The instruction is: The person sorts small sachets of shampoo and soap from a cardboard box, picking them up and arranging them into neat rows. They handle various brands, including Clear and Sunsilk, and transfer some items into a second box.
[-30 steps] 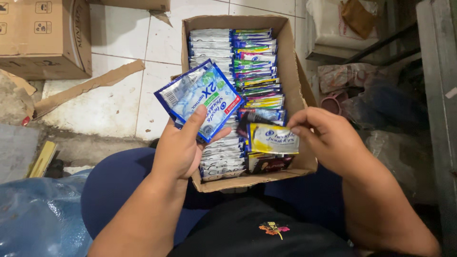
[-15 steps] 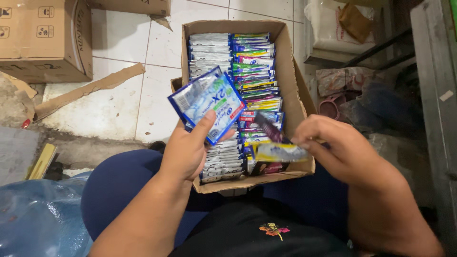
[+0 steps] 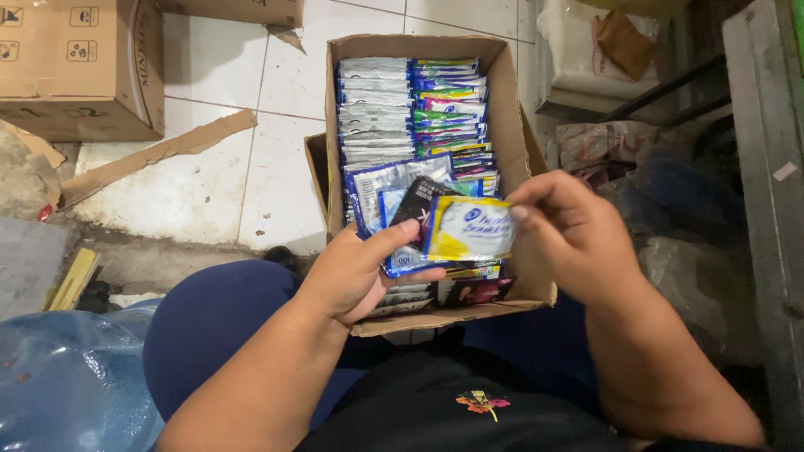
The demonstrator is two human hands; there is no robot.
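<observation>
White tiled floor [image 3: 209, 180], dirty, strewn with cardboard scraps; person sits with an open cardboard box [image 3: 511, 125] on the lap, dark blue trousers under it. Box is packed with two upright rows of sachets: silver-grey row [image 3: 373, 105] along the box's left wall, multicoloured row [image 3: 448, 105] along its right wall. Near end of box holds a dark maroon sachet [image 3: 473, 290].

Left hand [image 3: 356, 276] is over the near left part of the box, closed around a small stack of blue-and-white sachets [image 3: 377, 192], thumb pressed across the front, fingers behind. A black sachet [image 3: 416, 205] lies on top of that stack, its lower edge under the thumb.

Right hand [image 3: 574, 234] is over the near right part of the box, thumb and fingers pinching the right edge of a yellow-and-white sachet [image 3: 469, 228]. That sachet overlaps the black one and the blue stack, touching them.

Left of the box: a larger closed carton [image 3: 79, 67], a long cardboard strip [image 3: 159, 155], a blue plastic bag [image 3: 71, 381] near the person's left knee. Right of the box: crumpled plastic bags [image 3: 603, 138], dark clutter, grey metal frame [image 3: 762, 125].
</observation>
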